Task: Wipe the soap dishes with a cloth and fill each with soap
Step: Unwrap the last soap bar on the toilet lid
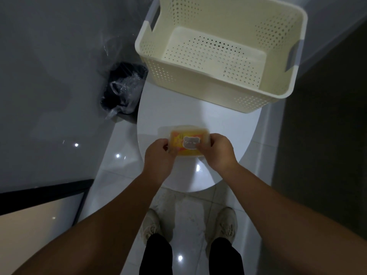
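Two bare forearms reach forward from the bottom edge, above two pale shoes (226,223) on the white floor tiles (123,175). Each hand grips one short end of the single soap dish (188,142): the left hand (158,153) pinches its left end with curled fingers, and the right hand (216,151) curls round its right end. The dish is a clear lidded box. Its long axis runs left to right across the view, and the lid faces up toward the camera with a small bear-shaped sticker in the middle. Orange and yellow contents show through the lid. It sits over the front half of the closed white toilet lid (228,139); whether it touches the lid cannot be told. Farther back, one cream perforated basket (178,82) stands on the toilet. One black-lined bin (123,92) stands on the floor to its left.
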Action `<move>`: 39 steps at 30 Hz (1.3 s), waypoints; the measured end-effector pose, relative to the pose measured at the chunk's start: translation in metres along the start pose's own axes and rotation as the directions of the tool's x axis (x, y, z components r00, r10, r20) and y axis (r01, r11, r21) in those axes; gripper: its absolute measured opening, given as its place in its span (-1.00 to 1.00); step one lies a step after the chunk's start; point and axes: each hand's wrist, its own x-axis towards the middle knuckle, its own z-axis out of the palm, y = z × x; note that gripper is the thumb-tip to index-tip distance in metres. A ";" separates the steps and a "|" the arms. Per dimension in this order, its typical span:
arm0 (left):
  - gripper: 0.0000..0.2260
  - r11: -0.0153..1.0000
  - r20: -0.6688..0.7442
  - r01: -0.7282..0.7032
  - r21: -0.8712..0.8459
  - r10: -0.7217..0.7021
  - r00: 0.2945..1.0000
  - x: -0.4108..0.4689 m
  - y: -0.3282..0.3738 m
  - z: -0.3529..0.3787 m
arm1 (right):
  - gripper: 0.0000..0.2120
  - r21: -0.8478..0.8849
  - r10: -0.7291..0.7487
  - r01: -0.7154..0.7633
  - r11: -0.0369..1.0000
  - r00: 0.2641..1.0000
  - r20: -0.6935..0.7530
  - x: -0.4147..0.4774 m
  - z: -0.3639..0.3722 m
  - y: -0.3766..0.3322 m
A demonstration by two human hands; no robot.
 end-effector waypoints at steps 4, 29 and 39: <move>-0.92 0.986 -0.041 0.006 -0.167 -0.014 0.999 -0.015 0.015 -0.008 | -0.75 0.098 -0.021 0.028 0.995 0.998 -0.065 -0.014 -0.006 -0.007; -0.71 0.732 0.129 -0.618 -0.285 0.669 0.732 -0.218 0.436 -0.202 | -0.45 0.105 -0.151 0.329 0.938 0.663 -0.733 -0.347 -0.371 -0.185; -0.77 0.634 0.284 -0.695 -0.339 0.773 0.567 -0.341 0.529 -0.093 | -0.30 0.145 0.003 0.204 0.968 0.573 -0.820 -0.455 -0.469 -0.067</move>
